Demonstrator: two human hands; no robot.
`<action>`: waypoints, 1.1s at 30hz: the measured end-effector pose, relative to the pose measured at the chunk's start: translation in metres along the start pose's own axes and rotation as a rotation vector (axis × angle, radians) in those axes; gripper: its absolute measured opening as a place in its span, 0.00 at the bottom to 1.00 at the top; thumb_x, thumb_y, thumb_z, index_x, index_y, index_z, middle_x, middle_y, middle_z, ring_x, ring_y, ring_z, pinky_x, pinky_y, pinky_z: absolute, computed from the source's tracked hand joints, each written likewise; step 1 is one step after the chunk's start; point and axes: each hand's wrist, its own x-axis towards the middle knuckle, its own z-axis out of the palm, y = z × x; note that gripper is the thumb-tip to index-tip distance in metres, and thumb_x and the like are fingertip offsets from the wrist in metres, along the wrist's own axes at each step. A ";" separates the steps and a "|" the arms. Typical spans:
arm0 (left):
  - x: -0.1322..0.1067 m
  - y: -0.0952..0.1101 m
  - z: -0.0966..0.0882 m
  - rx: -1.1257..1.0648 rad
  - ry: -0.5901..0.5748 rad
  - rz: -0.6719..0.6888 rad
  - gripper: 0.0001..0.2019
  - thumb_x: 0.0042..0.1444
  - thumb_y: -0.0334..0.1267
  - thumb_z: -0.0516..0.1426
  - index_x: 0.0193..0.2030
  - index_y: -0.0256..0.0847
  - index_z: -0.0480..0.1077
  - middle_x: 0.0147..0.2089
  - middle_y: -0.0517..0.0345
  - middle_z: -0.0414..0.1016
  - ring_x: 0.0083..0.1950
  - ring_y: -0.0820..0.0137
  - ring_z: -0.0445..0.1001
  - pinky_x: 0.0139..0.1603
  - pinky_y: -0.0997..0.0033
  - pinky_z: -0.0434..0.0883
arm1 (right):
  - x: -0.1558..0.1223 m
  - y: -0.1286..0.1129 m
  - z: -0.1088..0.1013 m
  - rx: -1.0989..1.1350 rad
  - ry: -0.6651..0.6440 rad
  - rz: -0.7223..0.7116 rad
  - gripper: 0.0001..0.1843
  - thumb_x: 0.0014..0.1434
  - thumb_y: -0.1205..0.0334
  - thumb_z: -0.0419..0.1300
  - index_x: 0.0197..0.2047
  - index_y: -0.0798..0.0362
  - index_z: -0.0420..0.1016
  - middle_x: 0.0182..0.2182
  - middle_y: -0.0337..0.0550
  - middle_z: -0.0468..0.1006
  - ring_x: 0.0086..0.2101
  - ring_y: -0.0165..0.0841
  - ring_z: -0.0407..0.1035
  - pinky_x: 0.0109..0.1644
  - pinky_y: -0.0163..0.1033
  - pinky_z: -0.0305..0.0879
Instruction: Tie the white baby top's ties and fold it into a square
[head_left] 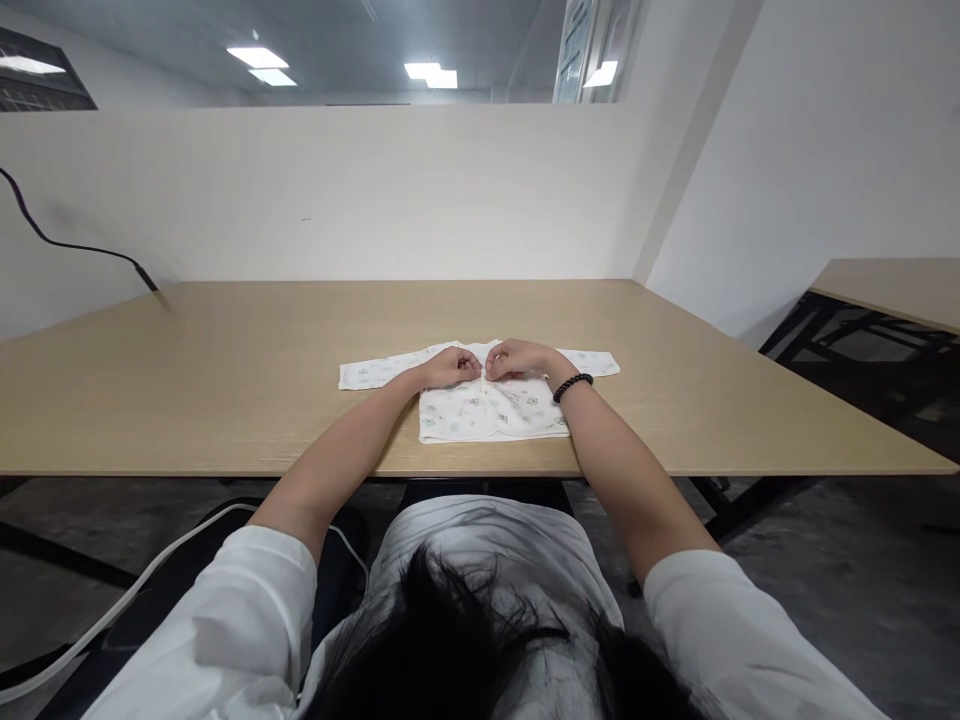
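A small white long-sleeved baby shirt (457,418) with a faint coloured print lies spread on the table, its sleeves stretched out to both sides and its hem towards me. My left hand (451,367) rests on the upper middle of the shirt, thumb and fingers pinched on the cloth at the front centre line. Just right of it, my right hand (517,359) is bent inward, its fingertips also pinched on the cloth at that line. The fingertips of both hands nearly meet. Whatever small fastening lies between them is too small to make out.
The wooden table (262,340) runs wide to both sides, its front edge close to my body. A white partition (405,190) stands along its back. At the left back, a black cable (82,246) reaches the tabletop. Another table (900,285) stands at the right.
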 end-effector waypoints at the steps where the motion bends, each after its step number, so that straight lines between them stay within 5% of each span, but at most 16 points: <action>1: 0.000 0.000 0.000 -0.003 0.011 -0.006 0.13 0.52 0.47 0.61 0.33 0.37 0.76 0.30 0.59 0.74 0.29 0.73 0.67 0.32 0.72 0.64 | 0.000 0.000 0.000 -0.005 0.010 0.006 0.10 0.44 0.63 0.72 0.30 0.54 0.78 0.22 0.37 0.75 0.23 0.25 0.65 0.26 0.30 0.60; 27: -0.002 0.012 0.004 0.006 0.069 -0.092 0.07 0.47 0.38 0.57 0.26 0.38 0.75 0.24 0.61 0.70 0.27 0.73 0.64 0.29 0.73 0.61 | 0.000 -0.003 0.014 -0.065 0.139 -0.093 0.05 0.46 0.70 0.69 0.27 0.57 0.76 0.18 0.36 0.72 0.20 0.25 0.62 0.25 0.31 0.60; 33: -0.003 0.013 0.004 -0.002 0.106 -0.146 0.11 0.49 0.44 0.58 0.27 0.38 0.76 0.24 0.60 0.71 0.26 0.73 0.63 0.28 0.72 0.60 | -0.003 -0.005 0.016 -0.130 0.145 -0.129 0.02 0.45 0.70 0.66 0.26 0.56 0.77 0.18 0.35 0.72 0.19 0.25 0.62 0.25 0.31 0.58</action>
